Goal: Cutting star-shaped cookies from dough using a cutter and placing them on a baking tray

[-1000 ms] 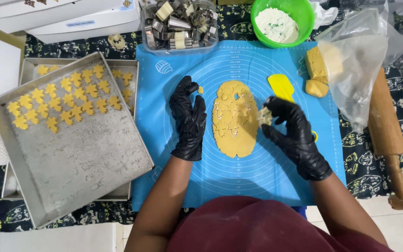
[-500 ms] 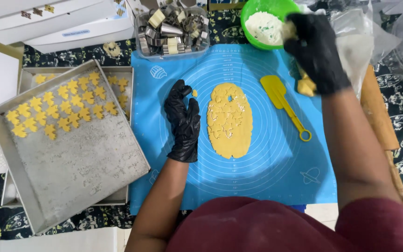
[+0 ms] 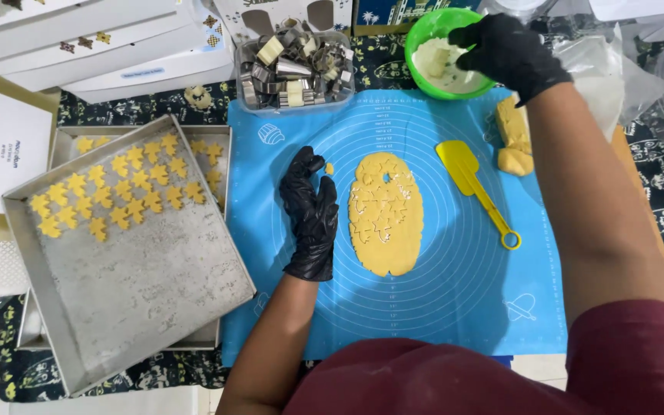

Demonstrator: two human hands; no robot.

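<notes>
A flat oval of yellow dough (image 3: 386, 219) with star shapes cut into it lies on the blue silicone mat (image 3: 424, 307). My left hand (image 3: 313, 215), in a black glove, rests flat on the mat just left of the dough and holds nothing. A tiny dough scrap (image 3: 330, 167) sits by its fingertips. My right hand (image 3: 505, 50), also gloved, is reached out over the green bowl of white flour (image 3: 428, 61). Its fingers are pinched down into the flour, around the small cookie cutter it carried; the cutter itself is hidden.
A yellow scraper (image 3: 474, 184) and a lump of dough (image 3: 515, 138) lie right of the oval. A metal tray (image 3: 140, 284) at left holds several star cut-outs (image 3: 117, 192). A clear tub of metal cutters (image 3: 293, 65) stands at the back beside white boxes (image 3: 78, 38). A plastic bag (image 3: 616, 77) lies far right.
My right hand left the dough oval with the small cutter and moved up to the green flour bowl. My left hand stayed beside the dough.
</notes>
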